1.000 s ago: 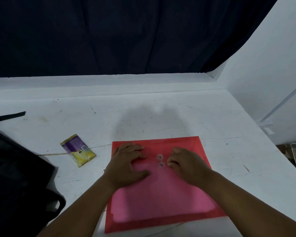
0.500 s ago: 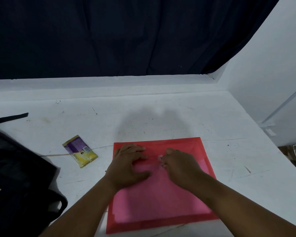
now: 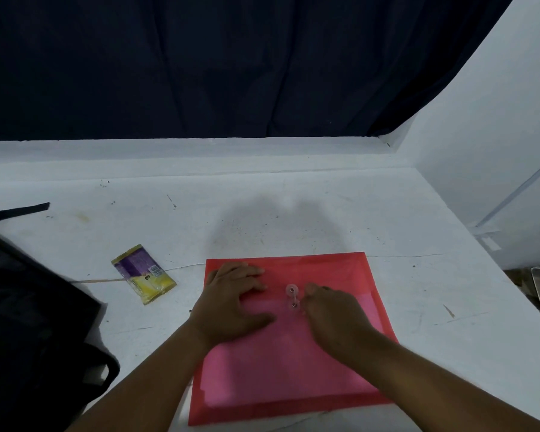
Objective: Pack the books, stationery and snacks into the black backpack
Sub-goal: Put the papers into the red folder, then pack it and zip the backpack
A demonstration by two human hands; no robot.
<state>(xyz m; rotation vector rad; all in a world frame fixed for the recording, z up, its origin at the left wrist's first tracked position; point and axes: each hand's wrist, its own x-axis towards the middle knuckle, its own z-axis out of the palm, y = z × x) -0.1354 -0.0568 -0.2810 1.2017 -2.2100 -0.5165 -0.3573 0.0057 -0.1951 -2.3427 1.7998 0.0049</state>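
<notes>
1. Here we are over the white, scuffed counter [image 3: 293, 213], and front and centre lies a translucent red plastic document envelope [image 3: 281, 363], flat, with two small round string-tie buttons [image 3: 292, 296] at the edge of its flap.

2. The left hand [image 3: 231, 302] lies spread on the envelope's upper left part, fingers straight and pressing it flat against the counter: an open, pinning grip that holds nothing in it.

3. The right hand [image 3: 331, 313] sits just right of the buttons, fingertips curled in towards them. It looks to be working the tie closure, but the string itself is too fine to see, so I cannot tell whether that grip has pinched anything.

4. My read of the step: fastening the envelope before it goes in the bag (the flap appears to be down already).

5. Off to the left, near the envelope but apart from it, lies a purple and yellow foil snack packet [image 3: 143, 272], untouched and still to be packed.

6. The black fabric backpack [image 3: 35, 332] slumps at the left edge of the counter, well apart from the envelope. Whether it is open I cannot tell; a pale scrap shows at the frame edge beside it.

7. Next, I judge: finish the tie, then grip the envelope by an edge, lift it without letting it flop, carry it left and slide it in edge-first. The packet should follow.
</notes>
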